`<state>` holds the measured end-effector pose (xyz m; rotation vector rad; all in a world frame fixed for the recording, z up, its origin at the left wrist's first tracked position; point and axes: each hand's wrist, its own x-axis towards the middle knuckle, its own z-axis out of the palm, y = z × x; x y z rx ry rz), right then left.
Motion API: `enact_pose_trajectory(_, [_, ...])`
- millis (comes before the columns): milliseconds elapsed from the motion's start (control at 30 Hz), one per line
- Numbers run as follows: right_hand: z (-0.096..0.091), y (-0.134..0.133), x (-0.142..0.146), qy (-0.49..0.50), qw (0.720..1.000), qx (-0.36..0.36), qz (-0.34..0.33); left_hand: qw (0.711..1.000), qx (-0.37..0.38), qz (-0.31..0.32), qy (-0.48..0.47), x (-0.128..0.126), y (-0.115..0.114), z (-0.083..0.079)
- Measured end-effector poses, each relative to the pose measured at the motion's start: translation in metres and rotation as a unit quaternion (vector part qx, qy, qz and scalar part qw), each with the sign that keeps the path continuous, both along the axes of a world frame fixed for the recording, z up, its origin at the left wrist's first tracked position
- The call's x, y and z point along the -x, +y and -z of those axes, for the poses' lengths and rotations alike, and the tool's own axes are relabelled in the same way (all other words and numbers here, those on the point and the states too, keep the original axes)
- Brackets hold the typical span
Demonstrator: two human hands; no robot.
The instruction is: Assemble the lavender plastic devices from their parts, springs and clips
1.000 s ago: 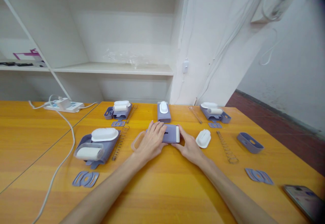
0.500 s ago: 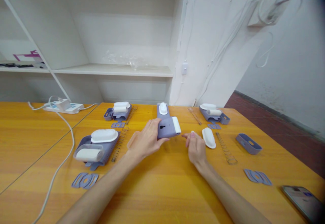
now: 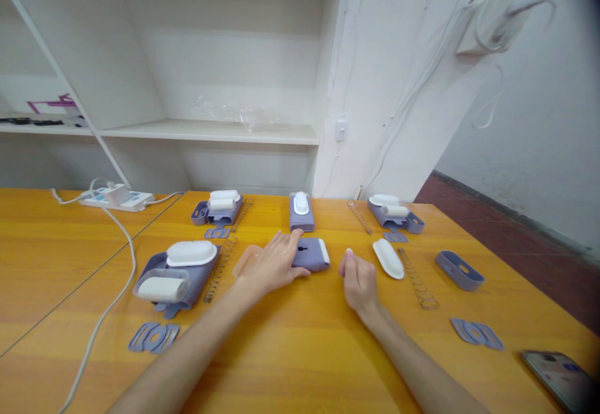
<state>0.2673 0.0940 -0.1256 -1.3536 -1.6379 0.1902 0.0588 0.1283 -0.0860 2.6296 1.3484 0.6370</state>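
Around the left end of a purple plastic casing (image 3: 311,257), my left hand (image 3: 272,262) is closed, thumb at the near side. The casing lies flat at table level, with a white end piece on its right and a small dark slot on top. My right hand (image 3: 360,279) is curled closed to the right of the casing, apart from it. Whether anything sits inside those fingers is hidden. A white oval cover (image 3: 389,259) lies just right of that hand, beside a loose coil spring (image 3: 417,279). Left of my left hand's fingers is a translucent orange piece (image 3: 245,260), partly covered.
Purple-and-white part sets stand at left (image 3: 192,253), back left (image 3: 224,207) and back right (image 3: 390,209). Another purple casing (image 3: 301,220) is behind my left hand. A purple ring-shaped frame (image 3: 459,270), flat purple cutout (image 3: 477,333) and phone (image 3: 560,376) lie right. A white cable (image 3: 132,257) crosses the left.
My left hand has lowered the purple casing toward the table and tilted it flat. My right hand's index finger, stretched out before, is curled in now.
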Motion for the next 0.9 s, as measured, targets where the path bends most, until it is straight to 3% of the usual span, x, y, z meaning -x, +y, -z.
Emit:
enact_pose_trajectory(133, [0.000, 0.000, 0.000, 0.004, 1.000, 0.000, 0.004, 1.000, -0.014, -0.018, 0.012, 0.005, -0.005, -0.011])
enact_pose_trajectory(233, [-0.001, 0.000, 0.001, 0.010, 1.000, 0.001, 0.003, 0.993, -0.007, -0.095, 0.065, 0.018, -0.011, -0.022])
enact_pose_trajectory(400, [-0.003, -0.002, 0.004, 0.026, 1.000, -0.005, 0.000, 0.950, 0.119, -0.200, 0.207, 0.044, -0.014, -0.032])
enact_pose_trajectory(467, [-0.004, -0.005, 0.007, 0.041, 0.999, -0.005, -0.012, 0.951, 0.129, -0.210, 0.189, 0.050, -0.013, -0.039])
enact_pose_trajectory(567, [-0.008, -0.009, 0.014, 0.091, 0.994, 0.009, -0.059, 0.965, 0.098, -0.229, 0.078, 0.050, -0.011, -0.053])
enact_pose_trajectory(667, [-0.016, -0.013, 0.027, 0.204, 0.967, 0.066, -0.137, 0.968, 0.131, -0.180, -0.113, 0.035, -0.014, -0.062])
enact_pose_trajectory(767, [-0.027, -0.013, 0.040, 0.332, 0.909, 0.141, -0.208, 0.920, 0.241, -0.032, -0.308, 0.009, -0.021, -0.056])
enact_pose_trajectory(833, [-0.032, -0.012, 0.045, 0.386, 0.879, 0.166, -0.227, 0.890, 0.276, 0.032, -0.361, -0.006, -0.023, -0.046])
enact_pose_trajectory(900, [-0.033, -0.008, 0.044, 0.417, 0.867, 0.172, -0.211, 0.905, 0.244, 0.046, -0.346, -0.015, -0.022, -0.034])
